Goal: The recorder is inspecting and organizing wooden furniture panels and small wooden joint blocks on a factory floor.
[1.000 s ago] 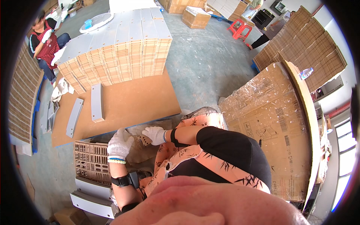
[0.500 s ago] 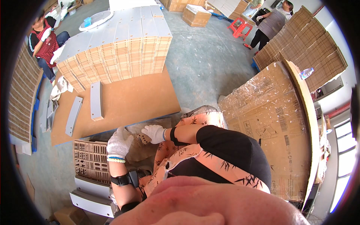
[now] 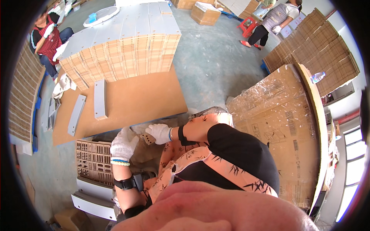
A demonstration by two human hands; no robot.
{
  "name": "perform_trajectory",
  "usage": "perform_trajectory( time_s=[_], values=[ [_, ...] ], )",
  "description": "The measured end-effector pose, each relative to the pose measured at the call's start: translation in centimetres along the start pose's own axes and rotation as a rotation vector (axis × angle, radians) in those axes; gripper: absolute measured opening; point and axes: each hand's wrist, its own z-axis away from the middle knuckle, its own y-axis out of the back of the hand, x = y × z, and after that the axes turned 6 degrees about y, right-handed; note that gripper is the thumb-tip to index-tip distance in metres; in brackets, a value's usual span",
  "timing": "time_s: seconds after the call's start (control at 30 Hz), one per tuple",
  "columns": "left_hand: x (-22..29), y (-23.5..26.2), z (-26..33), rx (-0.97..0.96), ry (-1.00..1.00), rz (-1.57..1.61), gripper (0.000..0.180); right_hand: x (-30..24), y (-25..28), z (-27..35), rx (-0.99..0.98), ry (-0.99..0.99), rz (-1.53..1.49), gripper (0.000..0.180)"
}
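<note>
My right hand (image 3: 158, 133), in a white knit glove, grips a small brown block with holes (image 3: 147, 139) over my lap. Just left of it is my left hand (image 3: 124, 145), gloved too, its fingers curled downward; whatever they hold is hidden beneath the glove. Close beside the left hand lies a stack of brown slotted pieces (image 3: 93, 159), with rows of oblong holes facing up. Nearer to me, below that stack, are curved grey-white panels (image 3: 94, 206).
Ahead, a brown board (image 3: 142, 98) carries two loose curved grey panels (image 3: 100, 99) and a large stack of panels (image 3: 123, 57). A tall cardboard box (image 3: 277, 127) stands at my right. One co-worker (image 3: 52, 42) sits far left; another person (image 3: 275, 23) stands far right.
The view has shifted slightly. Both hands stay nearly in place, the right still on the block. The standing person at far right has turned and changed stance.
</note>
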Motion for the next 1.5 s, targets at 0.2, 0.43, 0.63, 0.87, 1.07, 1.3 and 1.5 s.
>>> perform_trajectory(
  time_s=[0.2,0.43,0.63,0.87,1.07,1.3,1.5],
  values=[
    [-0.4,0.0,-0.1,0.013,0.001,-0.025,0.061,1.3,-1.1,0.4,-0.012,0.023,-0.027,0.051],
    [-0.7,-0.6,-0.2,0.026,-0.015,-0.025,0.062,1.2,-2.6,0.1,0.016,0.034,-0.025,0.052],
    [-0.1,-0.2,-0.3,-0.014,0.023,-0.041,0.063,1.1,-2.1,0.0,-0.007,0.000,-0.008,0.054],
    [-0.3,-0.3,-0.3,-0.011,0.006,-0.033,0.064,1.3,-2.3,-0.1,-0.001,0.011,-0.009,0.056],
    [-0.3,-0.2,-0.2,-0.018,0.012,-0.038,0.063,1.3,-2.4,-0.1,0.029,0.021,0.004,0.054],
    [0.0,0.0,-0.1,-0.011,0.007,-0.035,0.063,0.8,-1.2,-0.4,-0.019,-0.001,-0.024,0.057],
    [-0.3,-0.1,0.3,-0.026,0.014,-0.050,0.059,0.8,-0.4,0.1,-0.003,0.009,-0.008,0.055]
  ],
)
